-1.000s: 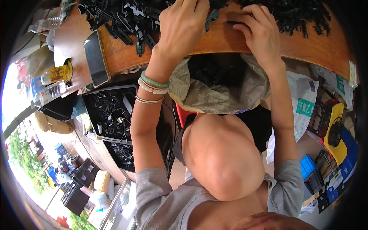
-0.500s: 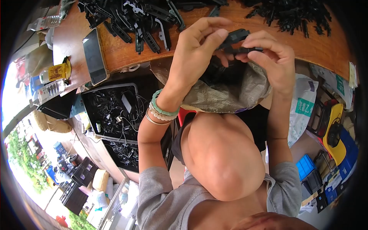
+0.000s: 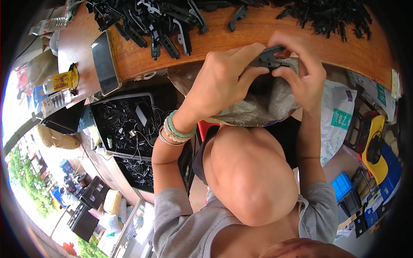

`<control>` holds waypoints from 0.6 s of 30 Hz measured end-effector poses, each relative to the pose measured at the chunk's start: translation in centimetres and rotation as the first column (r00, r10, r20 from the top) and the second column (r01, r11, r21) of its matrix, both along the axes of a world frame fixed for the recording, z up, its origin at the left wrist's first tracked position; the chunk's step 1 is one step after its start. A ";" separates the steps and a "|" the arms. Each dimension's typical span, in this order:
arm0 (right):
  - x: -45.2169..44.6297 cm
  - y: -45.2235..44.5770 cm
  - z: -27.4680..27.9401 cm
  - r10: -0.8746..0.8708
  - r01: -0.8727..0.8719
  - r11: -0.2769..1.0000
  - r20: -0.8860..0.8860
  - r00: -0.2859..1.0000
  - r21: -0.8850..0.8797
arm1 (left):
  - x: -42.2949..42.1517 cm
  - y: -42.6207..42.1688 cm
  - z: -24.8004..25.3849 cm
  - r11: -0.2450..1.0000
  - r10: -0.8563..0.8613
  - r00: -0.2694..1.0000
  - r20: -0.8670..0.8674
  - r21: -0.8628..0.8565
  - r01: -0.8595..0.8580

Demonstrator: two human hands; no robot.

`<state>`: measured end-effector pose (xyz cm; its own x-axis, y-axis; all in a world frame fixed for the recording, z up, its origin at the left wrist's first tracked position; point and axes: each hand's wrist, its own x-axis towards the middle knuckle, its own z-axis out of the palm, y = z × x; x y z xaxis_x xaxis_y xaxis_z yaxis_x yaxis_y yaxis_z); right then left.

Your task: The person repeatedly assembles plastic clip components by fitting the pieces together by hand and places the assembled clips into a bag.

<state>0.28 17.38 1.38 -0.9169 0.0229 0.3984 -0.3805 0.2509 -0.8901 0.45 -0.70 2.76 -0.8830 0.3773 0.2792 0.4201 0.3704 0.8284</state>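
Over the mouth of a woven sack (image 3: 251,112), both hands hold a black plastic part (image 3: 269,58) with a small block-like body. My left hand (image 3: 223,79) pinches its left side between thumb and fingers. On the other side, my right hand (image 3: 304,75) grips it with the thumb below and blurred fingers curled over the top. A smaller dark piece seems to be pressed against it, but the fingers partly hide where they meet. Dark contents of the sack show below the hands.
A pile of long black plastic parts (image 3: 159,26) covers the table's (image 3: 206,52) left side, with smaller black pieces (image 3: 329,19) heaped at right. One loose part (image 3: 237,18) lies between them. A phone (image 3: 106,63) rests near the left edge; a black tray (image 3: 122,124) stands below.
My hands have come closer together, and the two pieces held apart before now meet. My left hand has turned and lowered, uncovering the loose part on the table.
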 end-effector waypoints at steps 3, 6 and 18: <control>0.3 0.9 -0.2 0.212 -0.214 0.977 0.065 0.975 0.022 | 0.1 0.1 0.3 1.000 -0.017 1.000 0.015 0.014 0.017; 0.5 1.0 -0.2 0.173 -0.174 0.982 0.020 0.985 0.073 | 0.1 0.2 -0.2 1.000 -0.023 0.998 -0.065 -0.021 0.021; -1.3 3.9 -1.1 0.494 -0.490 0.869 0.107 0.863 -0.061 | -0.6 -0.6 -1.2 0.978 -0.209 0.970 0.126 0.033 0.207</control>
<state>-1.03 21.26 0.25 -0.8513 -0.4331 0.2962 -0.3420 0.0299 -0.9392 -0.17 -1.31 1.55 -0.8146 0.5521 0.1778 0.3762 0.2696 0.8865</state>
